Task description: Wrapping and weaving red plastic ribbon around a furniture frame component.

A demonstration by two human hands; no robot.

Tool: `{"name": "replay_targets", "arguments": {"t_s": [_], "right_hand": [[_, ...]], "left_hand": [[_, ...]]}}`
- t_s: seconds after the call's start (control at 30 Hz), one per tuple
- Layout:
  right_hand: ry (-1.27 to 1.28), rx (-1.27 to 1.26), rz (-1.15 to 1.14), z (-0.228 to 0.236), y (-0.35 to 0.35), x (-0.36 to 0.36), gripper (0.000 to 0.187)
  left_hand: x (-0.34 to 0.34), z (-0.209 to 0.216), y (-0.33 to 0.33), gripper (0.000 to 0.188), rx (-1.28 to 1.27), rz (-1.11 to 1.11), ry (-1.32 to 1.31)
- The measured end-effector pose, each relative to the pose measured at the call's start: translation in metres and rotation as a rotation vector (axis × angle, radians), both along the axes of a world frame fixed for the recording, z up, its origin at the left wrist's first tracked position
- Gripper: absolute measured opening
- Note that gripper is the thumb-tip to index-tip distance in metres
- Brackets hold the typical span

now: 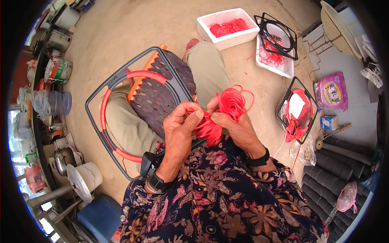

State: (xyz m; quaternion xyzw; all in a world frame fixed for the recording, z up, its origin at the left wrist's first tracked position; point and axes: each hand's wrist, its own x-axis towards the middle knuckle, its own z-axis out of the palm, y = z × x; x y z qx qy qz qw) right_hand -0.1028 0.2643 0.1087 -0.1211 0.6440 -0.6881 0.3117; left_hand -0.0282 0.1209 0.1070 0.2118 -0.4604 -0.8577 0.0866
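At the centre of the frame, a bundle of red cord [214, 131] is held above the lap. It is grasped between the thumb and fingers of the right hand [241, 127], while a strand beside it is pinched between the thumb and forefinger of the left hand [182, 121]. Left of centre, a black frame with a partly red-wrapped ring [105, 107] is propped over the left leg, beside a dark woven panel [152, 99].

The room is floored in tan, stained concrete [121, 24]. At upper right, more red cord is contained in a white foam box [225, 42] and a white tray [287, 70], the latter partly covered by black frames [283, 49]. The right side is bounded by a grey wall [350, 109], against which a purple bag [332, 91] is stood. Dark ridged rolls [334, 166] are stacked at lower right. The left edge is lined by a cluttered shelf, with a blue container [99, 218] placed at lower left.
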Motion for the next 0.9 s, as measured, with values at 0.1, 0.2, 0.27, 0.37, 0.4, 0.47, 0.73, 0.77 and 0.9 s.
{"name": "replay_targets", "arguments": {"t_s": [0.1, 0.2, 0.27, 0.37, 0.4, 0.47, 0.73, 0.77, 0.9], "right_hand": [[-0.056, -0.054, 0.025, 0.004, 0.007, -0.001, 0.025], [-0.073, 0.025, 0.006, 0.009, 0.000, 0.001, 0.022], [-0.093, 0.041, -0.008, 0.010, 0.002, 0.001, 0.020], [-0.053, 0.056, -0.057, 0.002, -0.001, 0.004, 0.017], [0.009, 0.058, -0.098, 0.000, -0.001, 0.005, 0.015], [-0.051, -0.007, -0.075, 0.003, -0.002, 0.004, 0.013], [0.011, -0.060, -0.098, -0.007, 0.002, 0.004, 0.011], [-0.031, -0.121, -0.062, -0.013, 0.005, 0.002, 0.012], [-0.084, -0.121, -0.029, -0.014, 0.003, 0.003, 0.014]], "left_hand": [[0.000, 0.000, 0.000, 0.006, -0.070, -0.050, -0.038], [-0.002, 0.002, 0.000, 0.005, 0.054, -0.029, -0.097], [-0.004, 0.000, -0.003, 0.004, 0.169, -0.071, -0.165], [-0.008, -0.002, 0.001, 0.003, 0.177, -0.059, -0.228], [-0.008, -0.002, -0.001, 0.003, 0.177, -0.056, -0.229], [-0.009, 0.000, -0.006, 0.005, 0.200, -0.120, -0.218], [-0.005, -0.002, -0.020, 0.011, 0.269, -0.107, -0.208], [-0.002, -0.005, -0.021, 0.012, 0.231, -0.076, -0.159], [0.001, 0.003, -0.015, 0.008, -0.175, 0.125, -0.141]]}}
